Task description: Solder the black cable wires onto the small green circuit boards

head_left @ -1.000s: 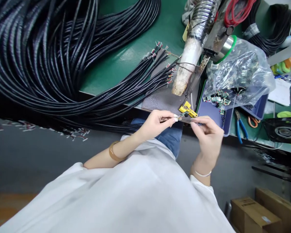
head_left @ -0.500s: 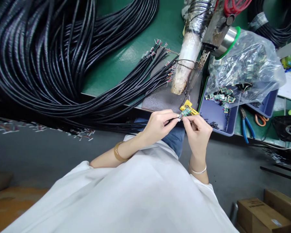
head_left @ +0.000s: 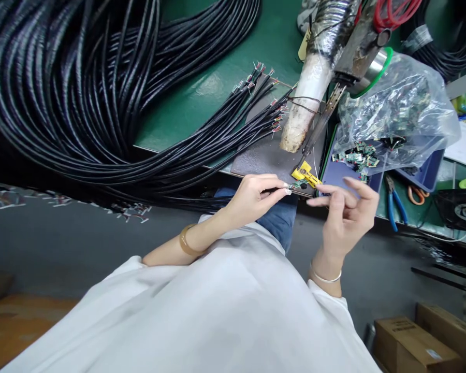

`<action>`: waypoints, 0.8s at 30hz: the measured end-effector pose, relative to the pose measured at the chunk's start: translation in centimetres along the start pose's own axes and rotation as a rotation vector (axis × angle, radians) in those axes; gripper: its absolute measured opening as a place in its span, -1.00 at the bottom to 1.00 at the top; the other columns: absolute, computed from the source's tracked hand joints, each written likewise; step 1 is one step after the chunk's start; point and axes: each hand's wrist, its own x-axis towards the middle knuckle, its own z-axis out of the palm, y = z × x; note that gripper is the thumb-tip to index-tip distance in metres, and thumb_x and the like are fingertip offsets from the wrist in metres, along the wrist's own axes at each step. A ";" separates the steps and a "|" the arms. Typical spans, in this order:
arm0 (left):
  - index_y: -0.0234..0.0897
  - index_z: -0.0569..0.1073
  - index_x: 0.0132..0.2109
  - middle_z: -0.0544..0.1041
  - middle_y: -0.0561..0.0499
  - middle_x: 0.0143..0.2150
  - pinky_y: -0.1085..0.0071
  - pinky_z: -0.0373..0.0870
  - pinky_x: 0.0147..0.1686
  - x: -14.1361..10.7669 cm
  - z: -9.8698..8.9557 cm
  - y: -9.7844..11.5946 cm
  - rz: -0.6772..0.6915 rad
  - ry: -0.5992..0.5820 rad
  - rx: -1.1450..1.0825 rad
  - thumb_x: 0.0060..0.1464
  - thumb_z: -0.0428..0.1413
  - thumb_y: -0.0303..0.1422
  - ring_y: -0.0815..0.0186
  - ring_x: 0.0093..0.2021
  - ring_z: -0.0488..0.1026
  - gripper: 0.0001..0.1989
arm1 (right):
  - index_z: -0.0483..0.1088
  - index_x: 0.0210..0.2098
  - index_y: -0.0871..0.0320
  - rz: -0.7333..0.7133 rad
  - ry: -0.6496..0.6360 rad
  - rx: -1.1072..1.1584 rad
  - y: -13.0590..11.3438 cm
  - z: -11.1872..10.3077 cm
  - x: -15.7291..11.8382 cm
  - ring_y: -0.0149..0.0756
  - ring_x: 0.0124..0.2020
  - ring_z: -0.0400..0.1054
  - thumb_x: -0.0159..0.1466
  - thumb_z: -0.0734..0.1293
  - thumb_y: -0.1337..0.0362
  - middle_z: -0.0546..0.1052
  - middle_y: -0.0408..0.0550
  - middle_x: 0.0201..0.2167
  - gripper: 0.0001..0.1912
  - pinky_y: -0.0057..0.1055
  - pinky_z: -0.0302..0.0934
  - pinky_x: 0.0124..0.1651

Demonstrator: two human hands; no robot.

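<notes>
Between its thumb and index finger, my left hand (head_left: 256, 199) pinches a small green circuit board (head_left: 300, 184) near its wired end. The board lies in front of a yellow holder (head_left: 306, 173) at the bench edge. My right hand (head_left: 345, 207) is off the board, to its right, with fingers apart and nothing visible in them; it is slightly blurred. Above the holder slants a soldering iron (head_left: 320, 122), its tip close to the yellow piece. Beside my right hand stands a purple tray (head_left: 373, 185) with small circuit boards (head_left: 357, 157).
Bundled black cables (head_left: 147, 168) cover the left of the green bench (head_left: 202, 85), stripped ends toward the middle. A foil-wrapped duct (head_left: 305, 101) hangs over the mat. At right are a plastic bag (head_left: 404, 98), blue-handled pliers (head_left: 395, 204), orange-handled scissors (head_left: 416, 194) and a solder reel (head_left: 375, 72).
My right hand has let go of the circuit board and moved right, its fingers spreading. My left hand stays nearly in place with the board. The view has shifted slightly.
</notes>
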 end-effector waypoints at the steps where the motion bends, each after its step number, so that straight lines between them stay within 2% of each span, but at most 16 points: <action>1: -0.39 0.62 -0.26 0.45 0.06 -0.48 0.51 0.12 -0.51 0.1 -0.1 0.0 -0.007 -0.002 -0.004 0.23 0.15 -0.39 0.48 -0.52 0.23 -0.81 | 0.35 -0.03 0.05 -0.050 -0.025 -0.049 0.0 0.1 0.1 -0.36 -0.46 0.54 0.39 0.28 0.29 0.64 -0.10 -0.25 -0.84 -0.38 0.44 -0.36; 4: -0.39 0.62 -0.30 0.44 0.05 -0.50 0.51 0.11 -0.52 0.3 -0.2 0.2 -0.026 0.000 -0.013 0.22 0.15 -0.36 0.48 -0.54 0.21 -0.79 | 0.44 -0.23 0.04 -0.265 -0.108 -0.176 0.4 0.5 0.3 -0.27 -0.21 0.59 0.31 0.38 0.35 0.64 -0.10 -0.24 -0.92 -0.30 0.48 -0.11; 7: -0.40 0.61 -0.32 0.49 0.01 -0.48 0.52 0.14 -0.53 0.4 -0.2 0.2 -0.118 0.008 -0.061 0.19 0.17 -0.32 0.47 -0.52 0.26 -0.77 | 0.42 -0.29 0.03 -0.394 -0.133 -0.224 1.0 1.1 0.6 -0.30 -0.20 0.56 0.27 0.39 0.41 0.63 -0.13 -0.27 -0.87 -0.31 0.46 -0.10; 10: -0.39 0.61 -0.28 0.58 -0.04 -0.38 0.52 0.28 -0.44 0.8 -0.2 -0.1 -0.264 -0.036 -0.222 0.15 0.19 -0.29 0.41 -0.43 0.39 -0.78 | 0.41 -0.28 0.01 -0.454 -0.143 -0.258 1.6 1.4 0.8 -0.31 -0.21 0.56 0.27 0.38 0.42 0.63 -0.13 -0.25 -0.85 -0.32 0.46 -0.12; 13: -0.40 0.59 -0.27 0.47 0.06 -0.49 0.53 0.24 -0.46 1.5 -0.3 -0.3 -0.334 -0.092 -0.359 0.13 0.20 -0.30 0.46 -0.49 0.31 -0.79 | 0.39 -0.28 0.01 -0.523 -0.138 -0.299 2.0 1.6 0.8 -0.32 -0.23 0.56 0.27 0.38 0.42 0.63 -0.11 -0.23 -0.84 -0.34 0.47 -0.17; 16: -0.39 0.53 -0.32 0.31 0.14 -0.56 0.54 0.12 -0.51 2.3 -0.3 -0.4 -0.322 -0.059 -0.396 0.09 0.21 -0.36 0.52 -0.55 0.18 -0.86 | 0.36 -0.29 0.01 -0.523 -0.100 -0.292 2.3 2.0 1.0 -0.34 -0.24 0.54 0.27 0.38 0.43 0.62 -0.11 -0.25 -0.83 -0.35 0.46 -0.19; 24: -0.36 0.47 -0.35 0.37 0.13 -0.52 0.56 0.22 -0.47 3.4 0.2 -0.1 -0.316 0.025 -0.414 0.00 0.22 -0.40 0.52 -0.52 0.25 -0.90 | 0.38 -0.31 0.03 -0.425 -0.069 -0.233 2.3 2.8 1.9 -0.30 -0.22 0.51 0.28 0.37 0.40 0.58 -0.12 -0.27 -0.87 -0.29 0.42 -0.13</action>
